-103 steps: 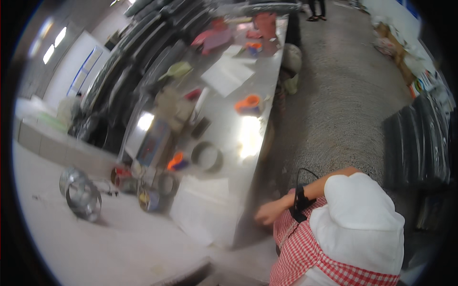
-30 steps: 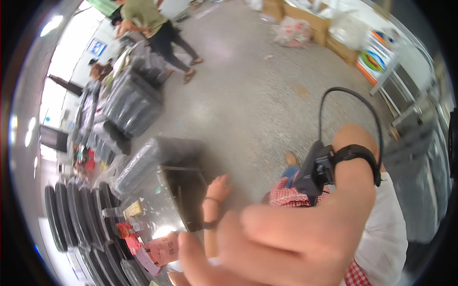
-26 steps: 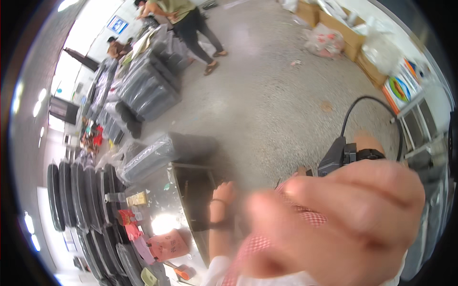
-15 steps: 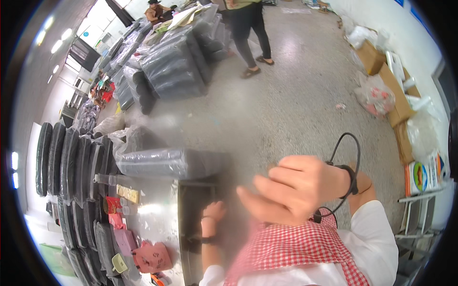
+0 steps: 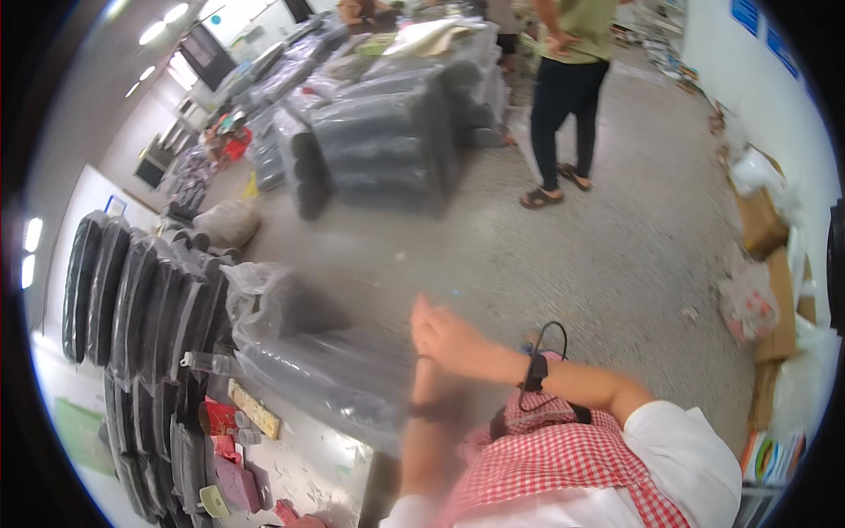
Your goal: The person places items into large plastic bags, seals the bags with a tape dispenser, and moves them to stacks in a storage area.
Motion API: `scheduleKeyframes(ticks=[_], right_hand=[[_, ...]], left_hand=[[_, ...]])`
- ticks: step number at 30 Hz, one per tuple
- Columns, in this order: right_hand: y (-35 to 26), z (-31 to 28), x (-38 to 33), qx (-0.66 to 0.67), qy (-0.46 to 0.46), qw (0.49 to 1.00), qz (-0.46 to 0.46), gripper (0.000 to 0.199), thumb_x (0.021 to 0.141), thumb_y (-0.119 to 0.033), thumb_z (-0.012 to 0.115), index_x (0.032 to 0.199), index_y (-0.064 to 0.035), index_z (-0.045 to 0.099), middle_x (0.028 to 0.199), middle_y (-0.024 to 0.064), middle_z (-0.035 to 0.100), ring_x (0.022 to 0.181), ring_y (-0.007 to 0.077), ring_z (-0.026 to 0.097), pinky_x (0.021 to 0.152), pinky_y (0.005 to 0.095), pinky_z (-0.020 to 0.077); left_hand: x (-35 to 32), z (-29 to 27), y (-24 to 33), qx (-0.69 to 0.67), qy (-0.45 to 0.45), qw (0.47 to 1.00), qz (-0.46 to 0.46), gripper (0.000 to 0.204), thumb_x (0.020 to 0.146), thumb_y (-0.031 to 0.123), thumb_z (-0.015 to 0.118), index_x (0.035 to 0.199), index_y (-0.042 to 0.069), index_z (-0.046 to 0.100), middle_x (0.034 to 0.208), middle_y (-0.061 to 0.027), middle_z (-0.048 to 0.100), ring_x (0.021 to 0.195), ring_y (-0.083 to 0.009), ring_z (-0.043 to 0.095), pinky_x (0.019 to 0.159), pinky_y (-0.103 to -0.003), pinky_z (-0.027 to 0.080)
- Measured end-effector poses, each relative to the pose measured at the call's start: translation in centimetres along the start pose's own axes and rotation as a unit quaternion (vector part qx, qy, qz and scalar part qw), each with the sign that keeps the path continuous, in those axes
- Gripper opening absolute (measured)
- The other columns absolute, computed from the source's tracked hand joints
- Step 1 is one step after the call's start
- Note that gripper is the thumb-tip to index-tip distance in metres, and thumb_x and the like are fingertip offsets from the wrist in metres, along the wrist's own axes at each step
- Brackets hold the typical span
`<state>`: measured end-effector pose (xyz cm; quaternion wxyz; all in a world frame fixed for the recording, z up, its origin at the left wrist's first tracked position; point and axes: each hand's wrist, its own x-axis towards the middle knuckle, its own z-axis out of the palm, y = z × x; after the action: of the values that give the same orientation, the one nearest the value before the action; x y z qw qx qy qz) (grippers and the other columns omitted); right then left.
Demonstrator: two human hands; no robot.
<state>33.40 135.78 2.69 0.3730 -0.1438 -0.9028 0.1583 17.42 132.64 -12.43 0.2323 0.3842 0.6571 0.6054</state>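
Plastic-wrapped bundle [image 5: 334, 383], clear film over dark stacked goods, lies on its side at the table [image 5: 299, 466] edge, just left of both hands. Right hand [image 5: 444, 339] raised, fingers loosely together, holding nothing, just right of the bundle's end; contact unclear, blurred. Black wristband [image 5: 534, 372] with a looped cable on the right wrist. Left hand [image 5: 422, 330] sits behind the right one, mostly hidden; grip cannot be told. Left forearm runs up from the lower edge with a dark band. Second wrapped bundle [image 5: 277, 304] sits just above the first. Row of dark round trays [image 5: 132, 290] stands on edge along the table's left side. Red-white checked cloth [image 5: 554, 458] at lower centre. Grey speckled floor [image 5: 563, 264]. Another person [image 5: 568, 97] stands far off near big wrapped stacks [image 5: 387, 141].
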Motion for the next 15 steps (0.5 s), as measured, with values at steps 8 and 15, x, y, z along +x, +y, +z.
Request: scheduleKeyframes(ticks=[8, 15], right_hand=[[15.0, 13.0, 21.0, -0.085, -0.072, 0.985, -0.135, 0.039, 0.083, -0.015, 0.055, 0.113, 0.0094, 0.054, 0.125, 0.0322, 0.048, 0.096, 0.0394, 0.056, 0.09, 0.0395, 0.0477], [22.5, 27.1, 41.2, -0.003, -0.133, 0.958, -0.256, 0.024, 0.079, -0.011, 0.053, 0.095, 0.0053, 0.061, 0.1, 0.0226, 0.062, 0.099, 0.0364, 0.058, 0.088, 0.0412, 0.0488]], left_hand=[[23.0, -0.8, 0.8, 0.353, 0.289, 0.889, 0.043, 0.053, 0.084, 0.022, 0.066, 0.131, 0.003, 0.05, 0.12, -0.0196, 0.057, 0.111, -0.0345, 0.054, 0.096, -0.045, 0.042], [41.4, -12.3, -3.1, 0.387, 0.179, 0.9, -0.087, 0.052, 0.083, 0.023, 0.067, 0.129, 0.004, 0.051, 0.118, -0.0188, 0.058, 0.109, -0.0341, 0.055, 0.094, -0.044, 0.043]])
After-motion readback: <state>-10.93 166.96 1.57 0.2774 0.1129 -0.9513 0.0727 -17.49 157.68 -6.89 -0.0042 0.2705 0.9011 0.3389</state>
